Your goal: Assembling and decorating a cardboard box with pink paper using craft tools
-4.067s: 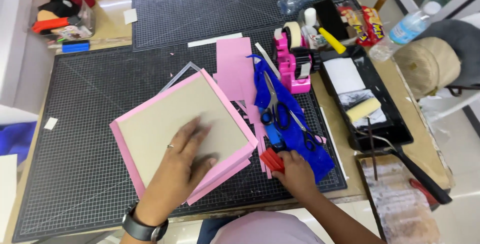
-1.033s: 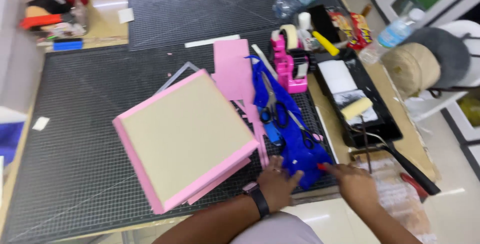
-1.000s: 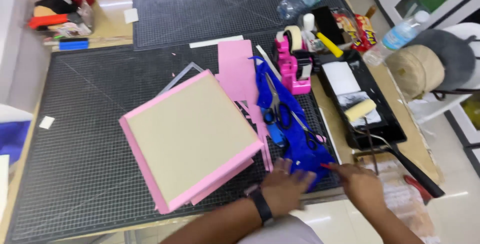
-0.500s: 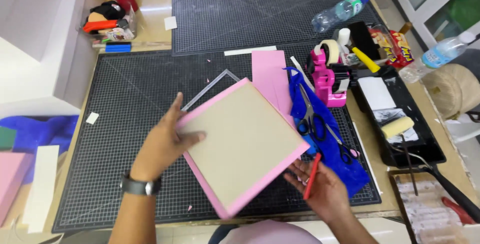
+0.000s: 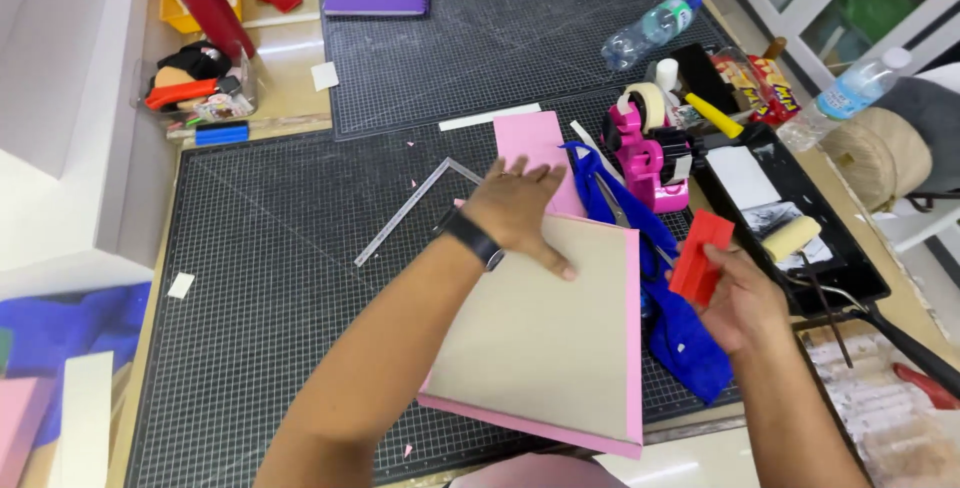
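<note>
The left hand [image 5: 520, 210] lies flat, fingers spread, on a beige board [image 5: 545, 333] edged with pink paper, resting on the black gridded cutting mat [image 5: 280, 278] covering the desk. The right hand [image 5: 738, 293] grips a flat red plastic scraper [image 5: 701, 256] above crumpled blue cloth [image 5: 680, 333], near a pink tape dispenser [image 5: 650, 148].

- Looks like a craft workshop: the bench is covered by big gridded cutting mats [image 5: 280, 278].
- A pink tape dispenser [image 5: 648, 153] and a paint tray [image 5: 800, 238] with a roller are parked along the right edge.
- A metal square [image 5: 415, 210] is laid mid-mat.
</note>
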